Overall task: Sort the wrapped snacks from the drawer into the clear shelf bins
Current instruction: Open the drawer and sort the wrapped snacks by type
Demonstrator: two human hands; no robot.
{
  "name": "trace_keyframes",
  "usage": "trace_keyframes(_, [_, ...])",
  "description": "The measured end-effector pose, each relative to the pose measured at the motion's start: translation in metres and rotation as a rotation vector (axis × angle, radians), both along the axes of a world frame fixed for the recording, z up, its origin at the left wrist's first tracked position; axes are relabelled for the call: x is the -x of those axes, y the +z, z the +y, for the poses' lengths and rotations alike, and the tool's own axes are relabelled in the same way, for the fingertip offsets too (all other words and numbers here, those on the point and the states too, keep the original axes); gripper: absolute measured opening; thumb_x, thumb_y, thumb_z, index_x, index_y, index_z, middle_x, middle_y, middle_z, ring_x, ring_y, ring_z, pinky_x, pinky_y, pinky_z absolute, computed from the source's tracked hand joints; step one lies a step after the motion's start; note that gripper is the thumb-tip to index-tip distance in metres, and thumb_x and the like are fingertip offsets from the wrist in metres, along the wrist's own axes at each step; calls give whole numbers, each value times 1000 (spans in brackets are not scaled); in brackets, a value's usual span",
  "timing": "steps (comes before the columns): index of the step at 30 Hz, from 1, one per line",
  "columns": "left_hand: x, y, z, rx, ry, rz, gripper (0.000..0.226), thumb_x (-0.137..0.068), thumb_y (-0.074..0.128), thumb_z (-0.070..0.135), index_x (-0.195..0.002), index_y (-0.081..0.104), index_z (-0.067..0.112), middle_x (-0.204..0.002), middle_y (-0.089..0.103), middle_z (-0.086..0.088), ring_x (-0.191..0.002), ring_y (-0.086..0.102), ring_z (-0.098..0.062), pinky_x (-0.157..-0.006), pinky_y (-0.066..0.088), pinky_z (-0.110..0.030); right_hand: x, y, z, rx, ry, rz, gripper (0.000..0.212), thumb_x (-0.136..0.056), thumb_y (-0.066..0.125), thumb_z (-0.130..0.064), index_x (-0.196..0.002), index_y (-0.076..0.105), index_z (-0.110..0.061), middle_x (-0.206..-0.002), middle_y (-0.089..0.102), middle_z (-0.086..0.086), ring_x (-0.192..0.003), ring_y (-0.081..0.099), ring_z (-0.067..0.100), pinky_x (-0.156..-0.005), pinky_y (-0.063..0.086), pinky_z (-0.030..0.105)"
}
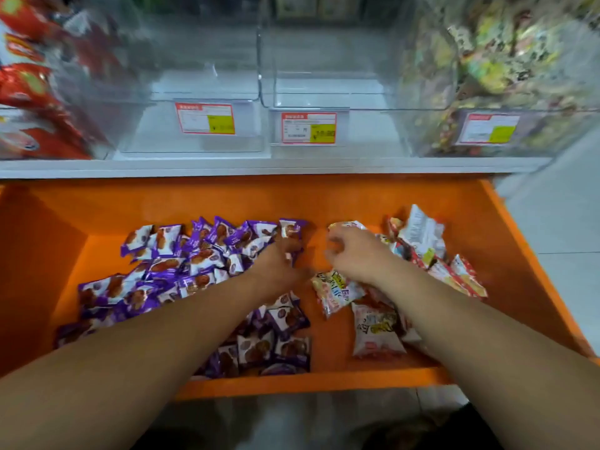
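Above orange drawer (227, 203), 4 clear bins (328, 89) w/ 3 price tags (308, 128).

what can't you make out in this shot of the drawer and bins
All from the head view:
1. Price tags: print too small and soft to read.
2. Left hand: motion blur hides whether its grip holds a purple packet.
3. Right hand: blurred, its back hides anything held.
4. Right bin: contents smeared by blur.
5. Red packs: cut off by the left edge.
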State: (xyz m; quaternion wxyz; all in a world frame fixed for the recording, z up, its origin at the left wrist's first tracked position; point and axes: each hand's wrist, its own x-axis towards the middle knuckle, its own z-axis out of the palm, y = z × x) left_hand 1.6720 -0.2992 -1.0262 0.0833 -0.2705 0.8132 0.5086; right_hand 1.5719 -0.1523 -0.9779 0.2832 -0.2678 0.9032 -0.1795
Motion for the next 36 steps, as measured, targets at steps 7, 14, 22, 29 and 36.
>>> trace_keyframes(7, [-55, -45, -69, 485, -775, -405, 97, -81, 72, 64, -158, 14, 50, -170, -11, 7, -156, -13, -27, -120, 6, -69, -36, -40, -53, -206, 198, -309, 57, -100, 62, -34, -153, 41, -29, -143, 54, 5, -103, 60, 19, -72, 47, 23])
trace_keyframes(14, [-70, -64, -124, 731, -1012, -359, 95, -94, 64, 53, -159, -6, 48, -163, -35, 13, -153, -26, -20, -117, 21, -69, -42, -92, -107, -278, 3, -477, 99, -92, 65, -58, -160, -6, -43, -169, 16, 11, -143, 40, 36, -109, 43, 39])
trace_keyframes(22, [-131, -55, -210, 871, -892, -350, 85, -99, 56, 52, -158, -5, 50, -166, -27, 12, -156, -14, -23, -122, 27, -53, -106, -113, -202, -302, -133, -422, 109, -81, 53, -83, -159, -13, -44, -169, -12, 13, -154, 8, 45, -122, 24, 57])
trace_keyframes(29, [-162, -40, -259, 780, -328, -460, 81, -95, 60, 41, -162, 16, 29, -168, 16, -5, -149, 30, -31, -114, 40, -47, -112, -108, -201, 172, 120, -444, 52, -103, 54, -17, -152, 45, -33, -155, 47, -4, -129, 54, 15, -94, 45, 27])
trace_keyframes(36, [-131, -39, -209, 758, -509, -218, 76, -89, 64, 26, -158, 32, 26, -168, 16, -5, -155, 13, -26, -127, 14, -46, -60, -104, -148, -134, 18, -122, 58, -97, 59, -21, -153, 45, -25, -147, 55, 10, -116, 63, 29, -91, 50, 31])
